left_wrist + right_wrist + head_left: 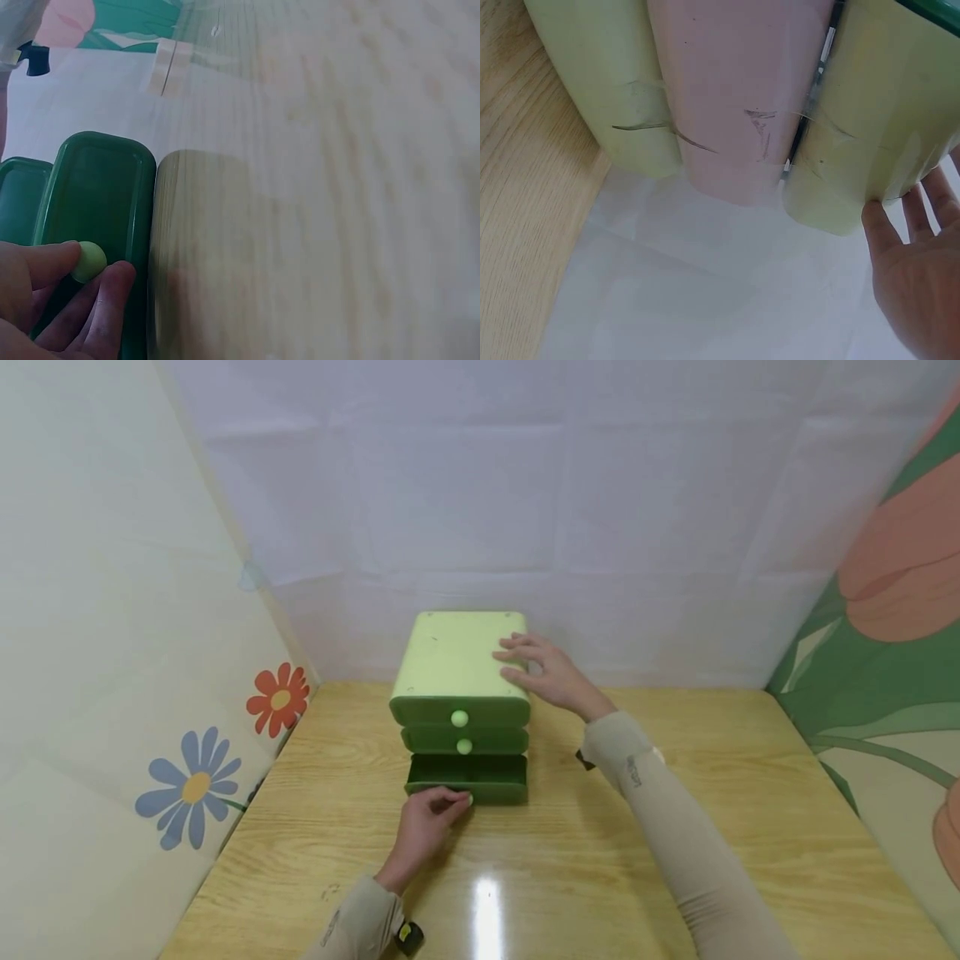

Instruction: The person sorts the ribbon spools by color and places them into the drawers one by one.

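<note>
The creased backdrop (480, 510) and flowered panels (97, 627) suggest a makeshift studio.

Wooden tabletop (675, 843): spreading across the lower half of the head view, showing yellowish grain, carrying a bright streak of glare (486, 918) near the bottom.
White backcloth (450, 485): hanging behind the tabletop, creasing along horizontal and vertical folds, filling much of the lower part of the right-wrist view.
Cream panel (82, 568): rising along the left side, meeting the backcloth at a slanting line.
Red flower (279, 698): sitting low on the cream panel, showing a yellow centre.
Blue flower (197, 787): lying below and left of the red flower, radiating petals from a yellow centre.
Floral panel (900, 818): standing along the right side, displaying coral blooms (907, 560) and green leaves (885, 668).
</note>
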Motion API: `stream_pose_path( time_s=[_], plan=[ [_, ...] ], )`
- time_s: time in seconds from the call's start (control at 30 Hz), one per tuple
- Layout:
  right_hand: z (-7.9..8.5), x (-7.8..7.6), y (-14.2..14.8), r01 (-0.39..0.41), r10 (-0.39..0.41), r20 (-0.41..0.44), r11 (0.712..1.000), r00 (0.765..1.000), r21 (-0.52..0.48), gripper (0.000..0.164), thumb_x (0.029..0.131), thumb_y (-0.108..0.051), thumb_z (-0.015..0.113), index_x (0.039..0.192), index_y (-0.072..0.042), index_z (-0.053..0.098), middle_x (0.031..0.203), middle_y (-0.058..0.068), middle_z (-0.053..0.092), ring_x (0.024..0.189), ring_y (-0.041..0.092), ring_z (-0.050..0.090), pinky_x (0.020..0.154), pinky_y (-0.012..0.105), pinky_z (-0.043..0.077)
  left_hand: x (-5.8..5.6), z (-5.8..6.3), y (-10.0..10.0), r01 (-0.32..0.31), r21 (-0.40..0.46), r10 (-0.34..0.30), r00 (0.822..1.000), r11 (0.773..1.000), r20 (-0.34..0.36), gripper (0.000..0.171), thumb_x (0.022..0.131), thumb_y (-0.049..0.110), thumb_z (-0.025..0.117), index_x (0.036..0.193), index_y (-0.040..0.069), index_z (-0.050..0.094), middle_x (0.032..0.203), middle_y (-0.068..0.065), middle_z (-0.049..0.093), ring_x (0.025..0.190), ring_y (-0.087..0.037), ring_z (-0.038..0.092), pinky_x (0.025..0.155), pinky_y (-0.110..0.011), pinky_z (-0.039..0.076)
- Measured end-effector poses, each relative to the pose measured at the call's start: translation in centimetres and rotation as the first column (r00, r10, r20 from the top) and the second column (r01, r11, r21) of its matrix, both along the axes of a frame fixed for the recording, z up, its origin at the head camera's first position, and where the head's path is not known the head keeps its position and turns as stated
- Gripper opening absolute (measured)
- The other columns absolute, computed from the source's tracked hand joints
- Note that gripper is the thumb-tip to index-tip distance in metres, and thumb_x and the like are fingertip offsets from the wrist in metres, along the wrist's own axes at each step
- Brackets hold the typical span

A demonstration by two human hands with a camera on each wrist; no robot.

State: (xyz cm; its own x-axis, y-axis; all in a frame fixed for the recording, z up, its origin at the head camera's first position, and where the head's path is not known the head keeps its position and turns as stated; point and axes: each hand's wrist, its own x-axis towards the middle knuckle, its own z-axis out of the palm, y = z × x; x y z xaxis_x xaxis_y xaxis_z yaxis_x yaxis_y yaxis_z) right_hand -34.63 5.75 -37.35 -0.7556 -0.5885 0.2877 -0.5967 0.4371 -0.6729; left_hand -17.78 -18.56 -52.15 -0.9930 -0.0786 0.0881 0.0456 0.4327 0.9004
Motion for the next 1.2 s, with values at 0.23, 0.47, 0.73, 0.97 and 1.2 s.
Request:
stream_pose_path(
  time_s=[0.23,0.47,0.73,0.97,1.2],
  plan=[
    [0.0,0.1,0.0,0.001,-0.001,0.001,1.0,1.0,-0.001,0.046,0.105,-0.045,0.059,0.143,-0.021,0.061,0.163,-0.004,0.043,0.157,0.022,0.027,0.127,0.06,0.022,0.6,-0.1,-0.1,0.012,0.012,-0.012,1.0,1.0,0.003,0.007,0.091,0.012,0.08,0.096,0.016,0.081,0.102,0.0,0.08,0.093,-0.014,0.073,0.082,-0.021,0.06],
    [0.1,0.2,0.0,0.0,0.0,-0.001,1.0,1.0,0.006,0.046,0.105,-0.044,0.059,0.144,-0.021,0.061,0.164,-0.003,0.042,0.157,0.023,0.027,0.128,0.06,0.021,1.2,0.0,-0.2,0.016,0.013,-0.016,1.0,1.0,0.015,0.007,0.089,0.011,0.081,0.094,0.016,0.081,0.102,0.002,0.081,0.094,-0.014,0.074,0.083,-0.021,0.06],
    [0.0,0.2,-0.1,-0.002,0.002,0.014,1.0,1.0,-0.004,0.045,0.105,-0.045,0.059,0.144,-0.022,0.061,0.164,-0.005,0.042,0.157,0.021,0.027,0.128,0.059,0.022,2.1,0.3,-0.1,0.019,0.04,-0.02,1.0,0.999,0.02,0.006,0.089,0.01,0.081,0.093,0.015,0.081,0.102,-0.001,0.081,0.093,-0.014,0.075,0.081,-0.019,0.06],
    [0.2,0.3,0.0,-0.005,0.005,0.018,1.0,1.0,-0.006,0.046,0.105,-0.043,0.06,0.144,-0.02,0.061,0.164,-0.003,0.041,0.157,0.023,0.025,0.128,0.061,0.02,2.6,-0.1,-0.1,0.025,0.038,-0.026,0.999,0.999,0.02,0.007,0.088,0.011,0.082,0.094,0.016,0.082,0.101,0.001,0.081,0.093,-0.013,0.075,0.083,-0.018,0.059],
    [0.2,0.2,0.0,-0.002,0.002,0.02,1.0,1.0,-0.004,0.046,0.105,-0.043,0.06,0.144,-0.02,0.061,0.164,-0.003,0.041,0.157,0.022,0.025,0.128,0.06,0.02,3.0,-0.1,0.0,0.023,0.057,-0.025,0.999,0.998,0.021,0.007,0.087,0.01,0.083,0.093,0.015,0.082,0.1,0.0,0.081,0.091,-0.009,0.075,0.082,-0.018,0.059]
  ],
)
